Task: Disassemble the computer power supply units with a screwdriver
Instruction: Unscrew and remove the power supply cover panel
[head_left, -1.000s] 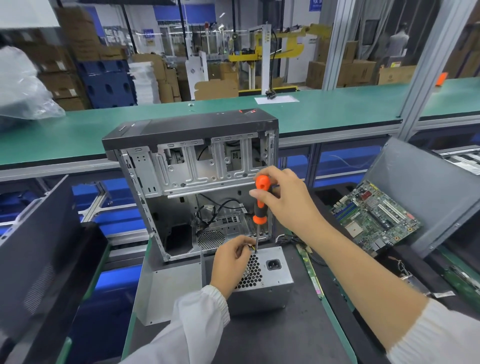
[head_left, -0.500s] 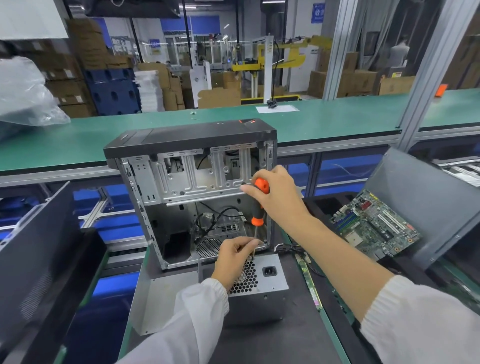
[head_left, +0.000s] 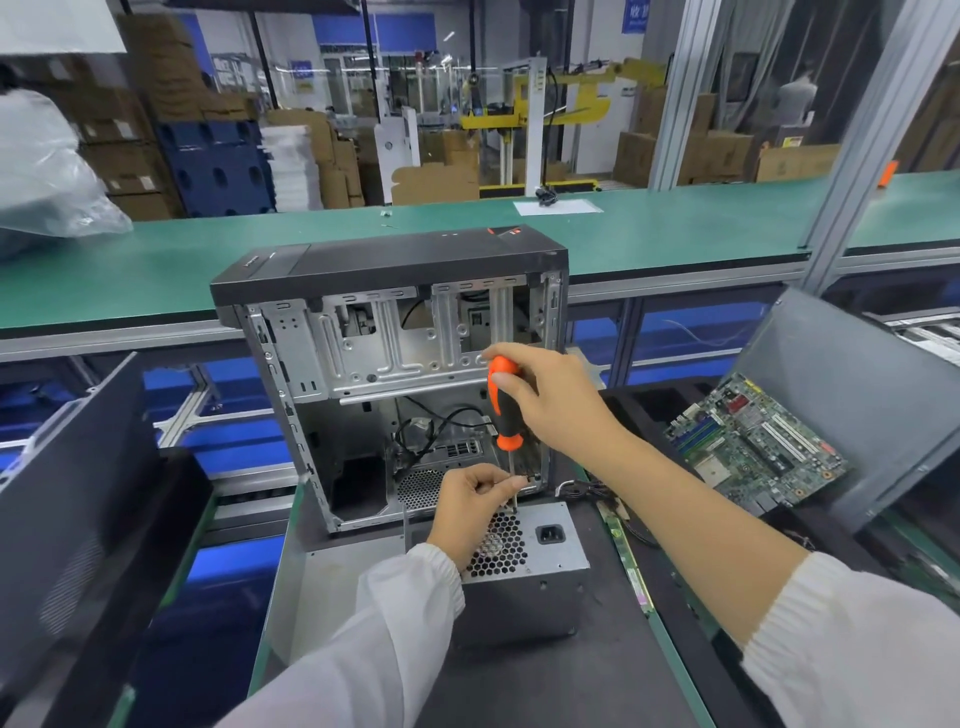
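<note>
Grey metal power supply unit (head_left: 524, 571) sat on dark desk (head_left: 545, 686) in front of open PC case (head_left: 389, 374). R hand (head_left: 550, 400) gripped orange-black screwdriver (head_left: 503, 410); L hand (head_left: 475, 506) pinched its shaft near tip.

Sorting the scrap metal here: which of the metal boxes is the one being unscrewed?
The small grey power supply unit with the honeycomb grille, where the screwdriver tip meets it; the tall computer case behind stands untouched.

Open computer case (head_left: 395, 332) blocks behind power supply (head_left: 524, 571); dark mat (head_left: 545, 686) in front.
</note>
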